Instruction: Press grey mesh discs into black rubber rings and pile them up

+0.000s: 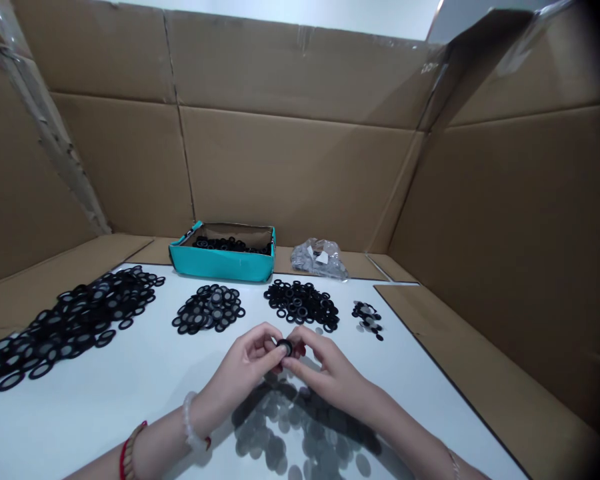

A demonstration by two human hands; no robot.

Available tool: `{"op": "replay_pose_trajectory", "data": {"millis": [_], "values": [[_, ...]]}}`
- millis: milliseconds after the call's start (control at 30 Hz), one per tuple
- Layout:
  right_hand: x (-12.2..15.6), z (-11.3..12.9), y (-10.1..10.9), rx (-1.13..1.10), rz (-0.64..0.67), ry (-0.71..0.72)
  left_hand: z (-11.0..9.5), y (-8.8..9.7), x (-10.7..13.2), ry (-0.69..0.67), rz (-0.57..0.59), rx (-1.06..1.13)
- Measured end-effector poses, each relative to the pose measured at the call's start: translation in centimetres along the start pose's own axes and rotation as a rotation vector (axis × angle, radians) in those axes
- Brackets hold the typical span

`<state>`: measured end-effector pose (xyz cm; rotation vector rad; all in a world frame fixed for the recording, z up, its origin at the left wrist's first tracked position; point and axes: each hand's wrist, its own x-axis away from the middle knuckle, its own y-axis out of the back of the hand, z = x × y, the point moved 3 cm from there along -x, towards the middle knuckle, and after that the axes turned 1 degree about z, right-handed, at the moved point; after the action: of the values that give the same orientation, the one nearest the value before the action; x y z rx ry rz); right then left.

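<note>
Pinching: small black ring (285, 347), gripped at its rim from both sides, lifted just off the white table (130, 393), dead centre ahead of the body; probably kept at the fingertips for a clear look at its open face.
Left hand (245, 368): closed on the ring from 9 o'clock, thumb and forefinger on the rim, other fingers loosely curled.
Right hand (330, 373): closed on the same ring from 3 o'clock; seemingly two-handed for steadiness with so small a part.
Grey discs (285, 437): loose heap at 6 o'clock, directly under the wrists, likely parked there for the shortest reach.
Plain black rings (303, 305): pile near at 12 o'clock.
Grey-centred rings (210, 310): pile at 11 o'clock, apart from the plain ones, seemingly sorted by kind.
Large spread (70, 323): more grey-centred rings at 9 to 10 o'clock, well apart.
Small cluster (367, 319): few pieces at 1 o'clock.
Teal box (223, 263): farther out at 11 o'clock, holding more black rings.
Plastic bag (320, 259): farther out toward 12 to 1 o'clock, just beside the box.
Cardboard walls (300, 167): standing on three sides.
Bead bracelet (190, 420): on the left wrist, at 7 o'clock.
</note>
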<state>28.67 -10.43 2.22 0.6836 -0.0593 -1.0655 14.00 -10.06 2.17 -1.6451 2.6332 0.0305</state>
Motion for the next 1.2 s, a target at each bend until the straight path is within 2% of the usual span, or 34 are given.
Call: {"op": "replay_pose_trajectory", "data": {"millis": [133, 233, 500, 633, 800, 900, 1000, 1067, 1200], "values": [[-0.1, -0.3, 0.0, -0.101, -0.007, -0.023, -0.6, 0.0, 0.1, 0.045, 0.036, -0.003], [-0.1, -0.4, -0.2, -0.137, -0.009, -0.03, -0.4, 0.3, 0.0, 0.015, 0.034, -0.048], [0.1, -0.1, -0.5, -0.132, -0.071, -0.039, -0.3, 0.7, 0.0, 0.002, -0.09, -0.134], [0.1, -0.5, -0.5, -0.119, -0.061, -0.064, -0.2, 0.6, 0.0, 0.005, -0.098, -0.098], [-0.1, -0.5, -0.2, -0.108, -0.08, -0.029, 0.4, 0.6, -0.1, 0.026, -0.129, -0.018], [-0.1, -0.3, 0.0, -0.066, -0.056, -0.043, 0.1, 0.7, -0.1, -0.067, -0.076, -0.152], [0.0, -0.2, -0.1, -0.038, 0.005, -0.065, -0.7, 0.8, 0.1, -0.214, -0.005, -0.449], [0.1, -0.2, -0.1, -0.014, 0.008, -0.069, -1.0, 0.8, 0.3, -0.264, 0.016, -0.595], [0.3, 0.2, -0.2, 0.068, -0.05, -0.021, -0.9, 0.7, 0.4, -0.276, -0.026, -0.627]]}}
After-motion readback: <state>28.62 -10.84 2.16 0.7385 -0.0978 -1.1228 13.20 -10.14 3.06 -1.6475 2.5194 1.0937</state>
